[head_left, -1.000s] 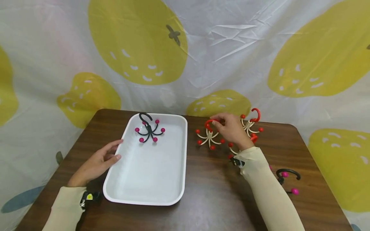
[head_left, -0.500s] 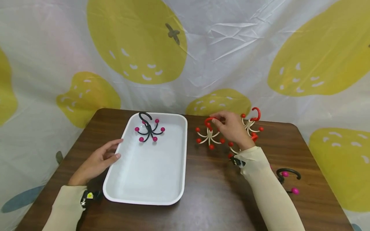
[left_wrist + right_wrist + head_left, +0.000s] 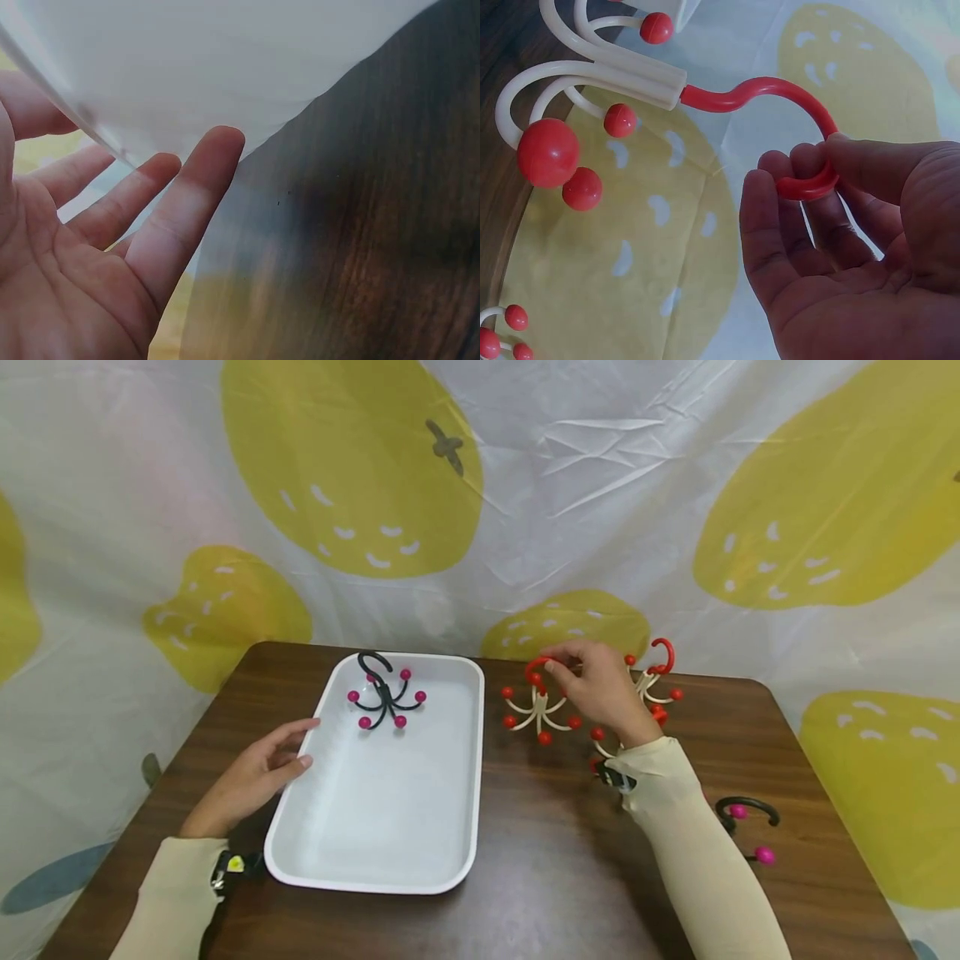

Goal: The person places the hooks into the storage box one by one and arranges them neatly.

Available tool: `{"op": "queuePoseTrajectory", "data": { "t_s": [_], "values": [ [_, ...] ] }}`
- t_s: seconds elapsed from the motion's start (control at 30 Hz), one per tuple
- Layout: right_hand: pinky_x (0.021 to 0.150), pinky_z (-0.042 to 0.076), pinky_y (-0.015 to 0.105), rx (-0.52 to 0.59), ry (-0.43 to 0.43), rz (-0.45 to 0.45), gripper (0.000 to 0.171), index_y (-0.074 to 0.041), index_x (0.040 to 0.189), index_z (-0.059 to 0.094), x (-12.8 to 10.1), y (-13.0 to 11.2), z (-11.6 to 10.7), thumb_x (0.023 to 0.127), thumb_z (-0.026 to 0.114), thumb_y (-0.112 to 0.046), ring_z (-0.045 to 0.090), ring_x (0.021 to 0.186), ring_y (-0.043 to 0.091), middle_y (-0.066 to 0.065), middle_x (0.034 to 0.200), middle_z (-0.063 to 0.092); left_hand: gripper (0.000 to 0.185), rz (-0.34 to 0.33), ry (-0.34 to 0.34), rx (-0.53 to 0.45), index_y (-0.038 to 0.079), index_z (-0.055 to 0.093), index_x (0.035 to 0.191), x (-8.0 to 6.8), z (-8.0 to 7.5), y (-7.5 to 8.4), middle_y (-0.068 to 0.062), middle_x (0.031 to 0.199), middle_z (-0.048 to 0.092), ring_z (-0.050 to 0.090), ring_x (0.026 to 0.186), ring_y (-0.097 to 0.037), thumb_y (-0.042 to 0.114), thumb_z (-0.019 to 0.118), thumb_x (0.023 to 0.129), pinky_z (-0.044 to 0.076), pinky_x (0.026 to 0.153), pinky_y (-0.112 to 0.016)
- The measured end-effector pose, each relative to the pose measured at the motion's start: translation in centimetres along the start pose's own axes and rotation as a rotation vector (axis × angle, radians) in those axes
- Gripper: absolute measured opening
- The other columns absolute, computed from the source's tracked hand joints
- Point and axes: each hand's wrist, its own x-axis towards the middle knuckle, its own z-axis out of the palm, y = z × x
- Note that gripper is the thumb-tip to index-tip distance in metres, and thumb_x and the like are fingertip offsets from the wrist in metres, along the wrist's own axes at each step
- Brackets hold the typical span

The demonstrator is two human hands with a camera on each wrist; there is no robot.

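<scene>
In the head view, my right hand [image 3: 602,687] pinches the red hook [image 3: 780,82] of a small rack with cream arms [image 3: 539,702] tipped with red balls. The right wrist view shows thumb and fingertips at the hook's curved end, the cream hub beyond. It hangs upright to the right of a white tray [image 3: 477,760]. My left hand [image 3: 258,775] rests at the tray's left rim with fingers nearly straight. In the left wrist view, fingertips touch the tray's outer side. Inside the tray stands a black hook rack [image 3: 385,696] with pink balls.
More red-and-cream hook racks [image 3: 660,657] stand behind and right of my right hand, partly hidden by it. A black rack with a pink ball [image 3: 764,856] lies near the right forearm. A patterned cloth [image 3: 577,510] hangs behind the brown table [image 3: 547,877].
My right hand has shifted slightly left and up with the red-hooked rack, which has moved a little nearer the tray. The left hand stays at the rim.
</scene>
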Motion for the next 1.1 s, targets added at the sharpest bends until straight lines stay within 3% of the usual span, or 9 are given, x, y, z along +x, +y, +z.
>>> {"op": "queuePoseTrajectory", "data": {
  "t_s": [0.37,0.7,1.1],
  "values": [
    [0.085,0.063,0.047,-0.002,0.062,-0.048,0.019,-0.004,0.115,0.08,0.5,-1.2,-0.3,0.099,0.074,-0.012,0.077,0.098,0.029,0.012,0.112,0.08,0.063,0.019,-0.018,-0.013,0.017,0.041,0.163,0.0,-0.3,0.0,-0.028,0.152,0.052,0.063,0.125,-0.046,0.023,0.067,0.106,0.062,0.092,-0.05],
    [0.08,0.062,0.044,-0.015,0.047,-0.073,0.018,-0.009,0.115,0.081,1.2,-2.6,-0.2,0.1,0.074,-0.015,0.078,0.096,0.027,0.009,0.112,0.08,0.063,0.02,-0.023,-0.017,0.017,0.04,0.163,-0.1,-0.4,-0.1,-0.027,0.153,0.051,0.063,0.126,-0.046,0.023,0.066,0.106,0.062,0.093,-0.05],
    [0.08,0.061,0.043,0.052,0.071,-0.103,0.02,-0.007,0.117,0.081,2.3,-4.3,0.6,0.099,0.072,-0.008,0.078,0.097,0.027,0.01,0.111,0.081,0.064,0.013,-0.023,-0.012,0.019,0.04,0.164,0.0,-0.4,-0.4,-0.026,0.154,0.051,0.064,0.125,-0.045,0.026,0.066,0.106,0.062,0.094,-0.05]
  ]
}}
